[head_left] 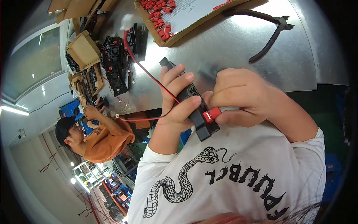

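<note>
The black fan housing (198,120) is tilted in the air between the hands, in front of the white T-shirt. The left hand (182,111) has its fingers wrapped round the body; the right hand (240,91) pinches the small red connector cap (213,113) at the lower end. The housing looks light, stiff and rather smooth, so the solid side edges seem the safest hold, clear of the grille. The red-and-black cable (149,74) looks limp and easily snagged; the cap probably wants only a fingertip pinch. The surface (194,52) is shiny metal, bearing a cardboard tray (179,39) of red caps, pliers (283,24) and more fan units (113,63). Leftward, a co-worker in an orange shirt (108,142) works near a window (41,59)
</note>
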Demonstrator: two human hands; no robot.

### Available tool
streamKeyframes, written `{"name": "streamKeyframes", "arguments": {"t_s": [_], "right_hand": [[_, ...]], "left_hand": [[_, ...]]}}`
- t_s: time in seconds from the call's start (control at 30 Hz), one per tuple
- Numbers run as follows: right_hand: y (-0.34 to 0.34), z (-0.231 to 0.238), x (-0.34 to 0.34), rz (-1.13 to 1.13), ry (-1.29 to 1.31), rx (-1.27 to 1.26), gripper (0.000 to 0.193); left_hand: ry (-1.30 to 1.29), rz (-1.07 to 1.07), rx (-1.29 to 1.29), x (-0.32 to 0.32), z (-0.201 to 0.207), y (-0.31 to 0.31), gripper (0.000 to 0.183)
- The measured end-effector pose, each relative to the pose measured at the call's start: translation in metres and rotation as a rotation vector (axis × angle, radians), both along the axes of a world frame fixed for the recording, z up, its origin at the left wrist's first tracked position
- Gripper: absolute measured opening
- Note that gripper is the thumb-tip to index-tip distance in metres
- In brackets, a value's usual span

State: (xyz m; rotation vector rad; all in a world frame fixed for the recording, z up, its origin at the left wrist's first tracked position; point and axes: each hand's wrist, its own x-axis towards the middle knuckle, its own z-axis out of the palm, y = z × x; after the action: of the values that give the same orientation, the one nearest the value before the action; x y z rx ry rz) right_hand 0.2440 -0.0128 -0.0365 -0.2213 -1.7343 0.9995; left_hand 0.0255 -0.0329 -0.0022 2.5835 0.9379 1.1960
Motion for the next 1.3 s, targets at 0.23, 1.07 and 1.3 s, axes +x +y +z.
{"name": "streamKeyframes", "arguments": {"t_s": [0.23, 1.07, 1.3], "right_hand": [[0.008, -0.004, 0.001, 0.089, -0.174, -0.014, 0.028], [-0.003, 0.003, 0.001, 0.068, -0.084, -0.252, 0.023], [-0.001, -0.003, -0.005, -0.11, -0.159, -0.131, 0.027]], "left_hand": [[0.162, -0.019, 0.002, -0.005, 0.004, 0.001, 0.056], [0.057, -0.038, -0.067, 0.001, -0.001, 0.007, 0.053], [0.11, 0.016, -0.31, 0.01, 0.001, -0.002, 0.073]]}}
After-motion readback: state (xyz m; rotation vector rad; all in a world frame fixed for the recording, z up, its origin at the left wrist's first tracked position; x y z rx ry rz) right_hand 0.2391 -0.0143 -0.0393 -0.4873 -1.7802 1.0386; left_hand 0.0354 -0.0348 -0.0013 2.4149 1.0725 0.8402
